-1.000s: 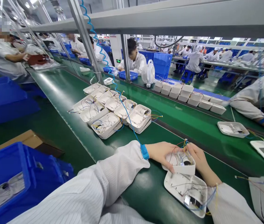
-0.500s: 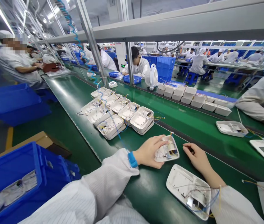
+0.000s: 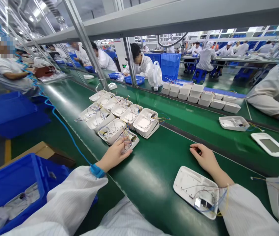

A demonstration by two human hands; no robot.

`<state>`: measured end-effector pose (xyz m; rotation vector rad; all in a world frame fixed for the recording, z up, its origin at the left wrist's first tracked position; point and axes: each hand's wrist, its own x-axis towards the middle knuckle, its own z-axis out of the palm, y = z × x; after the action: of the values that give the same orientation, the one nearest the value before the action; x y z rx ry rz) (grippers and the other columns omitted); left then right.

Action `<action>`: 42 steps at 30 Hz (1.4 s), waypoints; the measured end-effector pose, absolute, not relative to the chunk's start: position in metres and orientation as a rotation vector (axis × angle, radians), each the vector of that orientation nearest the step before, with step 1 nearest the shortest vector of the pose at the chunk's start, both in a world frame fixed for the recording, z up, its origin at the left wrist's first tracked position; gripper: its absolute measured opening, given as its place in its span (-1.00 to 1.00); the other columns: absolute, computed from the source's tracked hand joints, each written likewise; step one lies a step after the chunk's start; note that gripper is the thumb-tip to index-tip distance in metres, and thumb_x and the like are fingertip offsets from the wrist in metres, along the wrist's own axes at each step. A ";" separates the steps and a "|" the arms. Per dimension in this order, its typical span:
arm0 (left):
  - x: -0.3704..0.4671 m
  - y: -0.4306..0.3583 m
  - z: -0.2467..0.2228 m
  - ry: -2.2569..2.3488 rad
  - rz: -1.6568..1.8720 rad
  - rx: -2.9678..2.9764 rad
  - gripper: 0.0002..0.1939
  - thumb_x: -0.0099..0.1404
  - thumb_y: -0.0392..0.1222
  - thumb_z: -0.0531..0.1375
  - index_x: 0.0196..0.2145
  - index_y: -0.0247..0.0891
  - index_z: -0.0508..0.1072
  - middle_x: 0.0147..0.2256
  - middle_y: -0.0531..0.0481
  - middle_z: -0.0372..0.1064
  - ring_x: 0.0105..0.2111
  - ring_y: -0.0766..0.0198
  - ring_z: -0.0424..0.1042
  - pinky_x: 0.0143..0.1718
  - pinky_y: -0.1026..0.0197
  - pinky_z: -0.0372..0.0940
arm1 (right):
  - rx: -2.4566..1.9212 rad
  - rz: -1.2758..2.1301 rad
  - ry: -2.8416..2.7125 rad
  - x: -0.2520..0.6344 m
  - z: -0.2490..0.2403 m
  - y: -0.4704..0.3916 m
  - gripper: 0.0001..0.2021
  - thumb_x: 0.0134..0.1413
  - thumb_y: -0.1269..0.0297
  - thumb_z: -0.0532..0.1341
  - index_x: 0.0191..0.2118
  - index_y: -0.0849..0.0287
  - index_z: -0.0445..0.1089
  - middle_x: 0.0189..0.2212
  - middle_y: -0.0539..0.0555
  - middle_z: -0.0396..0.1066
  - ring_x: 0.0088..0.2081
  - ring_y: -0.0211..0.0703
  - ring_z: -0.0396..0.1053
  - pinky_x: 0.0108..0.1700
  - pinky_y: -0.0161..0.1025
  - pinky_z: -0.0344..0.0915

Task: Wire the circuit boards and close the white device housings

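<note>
White plastic, likely light, stiff and delicate inside, the open shell [image 3: 135, 140] suited a rim hold as our left hand [image 3: 114, 155] clasped it, our loosely half-open right hand [image 3: 205, 158] empty.

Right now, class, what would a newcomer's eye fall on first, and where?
Probably the cluster of wired white plastic housings, left of centre on the green workbench, where the left hand holds another housing at the cluster's near edge. Next, perhaps, the lone open housing beside the right sleeve, then the white fan across the workbench.
</note>
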<state>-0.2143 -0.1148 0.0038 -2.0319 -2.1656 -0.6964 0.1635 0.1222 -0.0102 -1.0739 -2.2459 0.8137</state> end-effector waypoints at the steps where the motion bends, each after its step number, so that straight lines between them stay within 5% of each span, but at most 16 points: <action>1: -0.215 -0.111 0.004 -2.172 -0.713 -2.050 -0.57 0.36 0.04 0.11 0.05 -0.28 0.41 0.21 -0.23 0.24 0.23 -0.01 0.25 0.25 -0.06 0.22 | -1.071 0.810 -2.246 0.164 -0.010 0.122 -0.69 0.15 0.01 0.12 -0.16 0.10 0.46 -0.24 0.09 0.47 -0.25 -0.07 0.41 -0.25 -0.14 0.32; 7: -0.212 -0.091 0.005 -2.110 -0.776 -2.038 -0.56 0.35 0.12 0.12 -0.01 -0.27 0.44 0.13 -0.22 0.33 0.13 0.00 0.35 0.15 -0.02 0.30 | -1.062 0.803 -2.250 0.164 -0.010 0.122 -0.68 0.15 0.01 0.12 -0.17 0.10 0.46 -0.25 0.09 0.48 -0.26 -0.07 0.42 -0.25 -0.14 0.32; 10: -0.208 -0.096 0.007 -2.019 -0.850 -1.839 -0.64 0.32 0.12 0.18 -0.22 -0.27 0.46 -0.16 -0.17 0.47 -0.09 0.06 0.46 -0.04 0.05 0.38 | -1.053 0.802 -2.253 0.164 -0.009 0.122 -0.69 0.15 0.02 0.12 -0.17 0.11 0.46 -0.25 0.10 0.48 -0.26 -0.07 0.42 -0.25 -0.14 0.32; 13: -0.198 -0.111 0.014 -1.937 -1.026 -1.570 -0.64 0.34 -0.03 0.18 -0.55 -0.22 0.26 -0.56 0.05 0.22 -0.51 0.27 0.28 -0.43 0.20 0.24 | -1.045 0.797 -2.258 0.163 -0.007 0.122 -0.70 0.15 0.05 0.12 -0.17 0.12 0.46 -0.25 0.10 0.48 -0.25 -0.07 0.43 -0.24 -0.14 0.33; 15: -0.185 -0.116 0.021 -1.859 -1.143 -1.649 -0.62 0.37 -0.19 0.12 -0.59 -0.21 0.14 -0.63 0.12 0.03 -0.61 0.34 0.10 -0.55 0.22 0.07 | -1.045 0.791 -2.253 0.163 -0.005 0.121 -0.72 0.16 0.07 0.13 -0.17 0.12 0.45 -0.25 0.11 0.48 -0.25 -0.07 0.43 -0.24 -0.14 0.34; 22: -0.079 -0.053 0.026 -1.377 -1.263 -2.656 -0.92 0.33 -0.32 0.10 -0.33 -0.23 0.37 -0.45 -0.02 0.36 -0.41 0.26 0.31 -0.37 0.19 0.25 | -1.010 0.768 -2.223 0.160 0.000 0.116 -0.80 0.19 0.17 0.15 -0.20 0.13 0.46 -0.29 0.08 0.48 -0.29 -0.14 0.42 -0.24 -0.20 0.35; 26: -0.007 -0.005 0.014 -1.354 -1.524 -2.949 -0.81 0.34 -0.21 0.10 -0.11 -0.26 0.39 -0.18 -0.14 0.44 -0.14 0.16 0.40 -0.07 0.09 0.34 | -1.004 0.570 -2.203 0.170 -0.001 0.123 -0.79 0.25 0.21 0.12 -0.20 0.12 0.49 -0.28 0.08 0.48 -0.23 -0.13 0.41 -0.14 -0.18 0.36; 30: 0.025 0.014 0.005 -1.321 -1.361 -3.248 -0.80 0.29 -0.20 0.15 -0.13 -0.26 0.42 -0.16 -0.10 0.46 -0.13 0.14 0.42 -0.04 0.10 0.34 | -1.245 0.111 -2.112 0.201 -0.001 0.158 -0.75 0.25 0.22 0.14 -0.19 0.16 0.55 -0.07 0.21 0.43 0.03 0.03 0.31 0.13 -0.02 0.25; 36: 0.022 0.014 0.005 -1.363 -1.331 -3.301 -0.83 0.29 -0.25 0.11 -0.17 -0.26 0.43 -0.19 -0.09 0.47 -0.15 0.13 0.42 -0.06 0.08 0.34 | -1.908 -0.108 -1.956 0.249 0.001 0.229 -0.64 0.22 0.03 0.17 -0.01 0.08 0.54 0.34 0.22 -0.04 0.36 0.37 -0.23 0.23 0.31 0.03; 42: 0.021 0.011 0.002 -1.360 -1.529 -3.202 -0.81 0.31 -0.22 0.14 -0.12 -0.25 0.43 -0.13 -0.12 0.46 -0.09 0.13 0.42 0.00 0.06 0.35 | -2.110 0.093 -1.980 0.262 -0.010 0.261 -0.44 0.23 -0.15 0.08 0.21 0.03 0.34 0.31 0.31 0.04 0.31 0.45 -0.06 0.14 0.40 0.10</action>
<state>0.0209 0.0107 0.0023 -3.2016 -1.3599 -1.5292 0.2616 0.2609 -0.0099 -2.1095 -1.9804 0.0929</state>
